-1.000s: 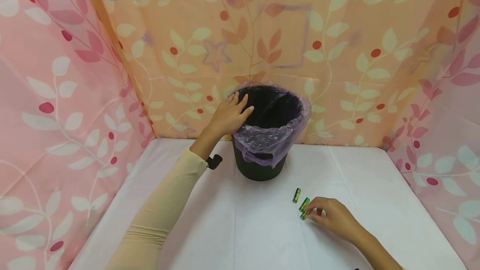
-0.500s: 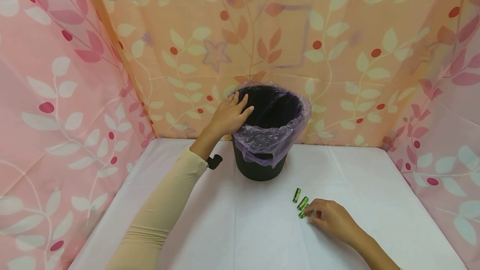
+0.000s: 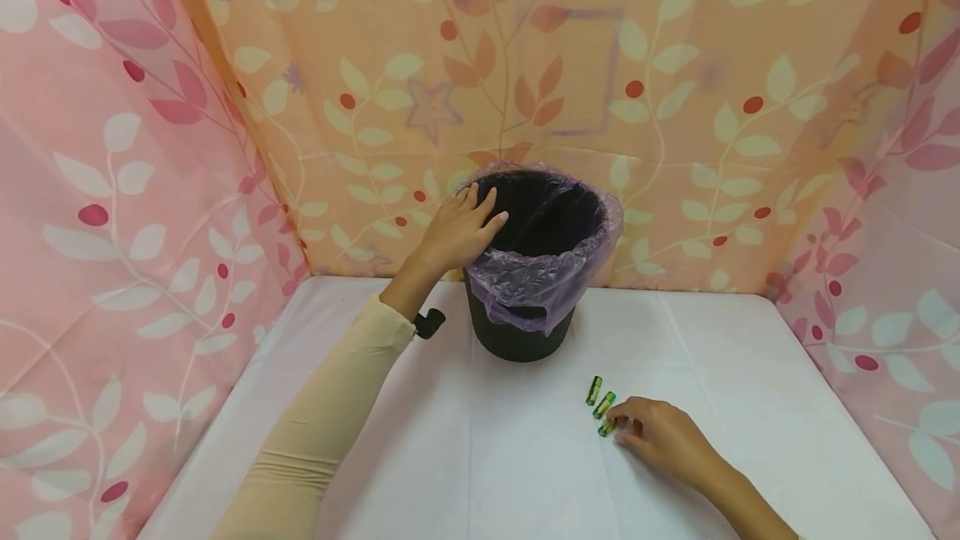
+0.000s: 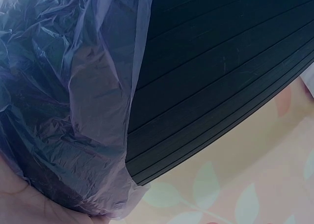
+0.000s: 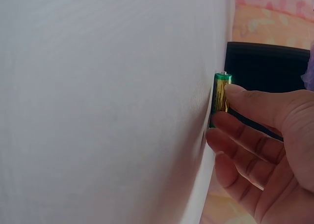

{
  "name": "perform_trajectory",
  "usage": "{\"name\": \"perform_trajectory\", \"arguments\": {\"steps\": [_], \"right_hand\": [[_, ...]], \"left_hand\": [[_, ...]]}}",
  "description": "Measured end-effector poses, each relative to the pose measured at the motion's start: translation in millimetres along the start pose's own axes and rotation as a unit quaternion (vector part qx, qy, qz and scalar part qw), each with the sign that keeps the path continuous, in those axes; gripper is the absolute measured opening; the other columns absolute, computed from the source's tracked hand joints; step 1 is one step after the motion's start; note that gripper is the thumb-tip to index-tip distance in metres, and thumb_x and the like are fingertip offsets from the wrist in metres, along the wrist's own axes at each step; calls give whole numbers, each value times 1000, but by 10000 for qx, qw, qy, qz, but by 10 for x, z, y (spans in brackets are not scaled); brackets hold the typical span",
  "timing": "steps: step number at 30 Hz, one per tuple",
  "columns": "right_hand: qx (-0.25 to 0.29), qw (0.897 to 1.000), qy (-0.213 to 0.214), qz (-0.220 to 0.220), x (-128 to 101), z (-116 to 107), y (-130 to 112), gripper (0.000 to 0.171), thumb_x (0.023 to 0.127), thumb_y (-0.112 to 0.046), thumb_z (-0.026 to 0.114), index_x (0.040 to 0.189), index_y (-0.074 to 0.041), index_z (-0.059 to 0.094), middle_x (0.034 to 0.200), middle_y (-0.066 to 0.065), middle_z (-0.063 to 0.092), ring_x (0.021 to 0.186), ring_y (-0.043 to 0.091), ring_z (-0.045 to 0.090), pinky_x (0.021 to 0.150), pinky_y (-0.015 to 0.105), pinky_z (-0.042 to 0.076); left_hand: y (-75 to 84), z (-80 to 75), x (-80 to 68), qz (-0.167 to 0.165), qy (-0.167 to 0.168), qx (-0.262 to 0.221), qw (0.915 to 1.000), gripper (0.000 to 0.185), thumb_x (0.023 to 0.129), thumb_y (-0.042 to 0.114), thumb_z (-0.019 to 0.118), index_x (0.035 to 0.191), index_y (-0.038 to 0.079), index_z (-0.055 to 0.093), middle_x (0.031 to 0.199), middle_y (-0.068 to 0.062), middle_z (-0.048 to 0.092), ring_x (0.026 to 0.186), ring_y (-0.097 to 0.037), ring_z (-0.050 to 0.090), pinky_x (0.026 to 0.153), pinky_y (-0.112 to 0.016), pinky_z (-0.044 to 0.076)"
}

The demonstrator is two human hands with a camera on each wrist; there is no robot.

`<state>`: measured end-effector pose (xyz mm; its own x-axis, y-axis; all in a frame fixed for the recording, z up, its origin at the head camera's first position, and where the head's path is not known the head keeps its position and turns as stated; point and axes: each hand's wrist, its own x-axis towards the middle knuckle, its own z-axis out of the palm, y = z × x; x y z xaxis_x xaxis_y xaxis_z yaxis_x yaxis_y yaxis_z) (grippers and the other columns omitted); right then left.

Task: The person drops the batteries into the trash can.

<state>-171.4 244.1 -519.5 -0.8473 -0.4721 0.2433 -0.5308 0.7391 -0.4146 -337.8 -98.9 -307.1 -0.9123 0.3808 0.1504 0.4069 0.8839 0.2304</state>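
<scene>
While the left hand [image 3: 457, 232] rests flat-fingered on the bin [image 3: 525, 332] rim, the right hand [image 3: 660, 433] pinches a battery [image 3: 606, 427].

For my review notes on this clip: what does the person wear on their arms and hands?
The left arm wears a long, close-fitting cream sleeve down to the wrist, where a small black device is strapped. The left hand and right hand are bare, with no gloves or rings visible. The right forearm shows no sleeve in the head view.
</scene>
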Motion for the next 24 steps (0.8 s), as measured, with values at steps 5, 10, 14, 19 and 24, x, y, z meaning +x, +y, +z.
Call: {"name": "perform_trajectory", "arguments": {"steps": [5,10,14,19,24], "right_hand": [[-36,10000,-10,3,7,6,-6,28,78,-9,86,103,-15,77,82,-17,64,68,-4,50,57,21,44],[-124,9999,104,-45,23,22,-1,25,77,-9,87,98,-18,76,85,-17,63,69,-4,49,57,21,45],[-202,9991,327,-196,32,52,13,25,75,-9,88,92,-21,75,90,-16,63,68,-4,49,55,19,43],[-348,9979,469,-297,35,58,7,25,74,-9,89,89,-22,74,98,-10,66,68,-5,50,54,19,43],[-427,9976,436,-322,28,52,4,27,74,-7,88,91,-23,75,107,-5,68,68,-5,50,55,20,43]], "left_hand": [[-6,8,5,-17,-15,-40,10000,68,108,54,24,164,15,18,169,-18,8,156,-33,5,125,-43,-3],[-19,20,14,-3,11,-71,10000,68,108,54,24,164,16,18,169,-18,8,156,-33,6,126,-44,-2],[-21,17,9,-14,25,-61,10000,68,108,54,24,164,16,18,169,-18,9,156,-33,6,126,-44,-2],[-21,15,11,-22,42,-35,10000,68,108,54,24,164,16,19,169,-18,9,156,-33,6,126,-44,-1],[-13,12,14,-29,-14,-38,10000,68,108,54,24,164,16,18,169,-17,8,156,-33,5,126,-44,-2]]}}
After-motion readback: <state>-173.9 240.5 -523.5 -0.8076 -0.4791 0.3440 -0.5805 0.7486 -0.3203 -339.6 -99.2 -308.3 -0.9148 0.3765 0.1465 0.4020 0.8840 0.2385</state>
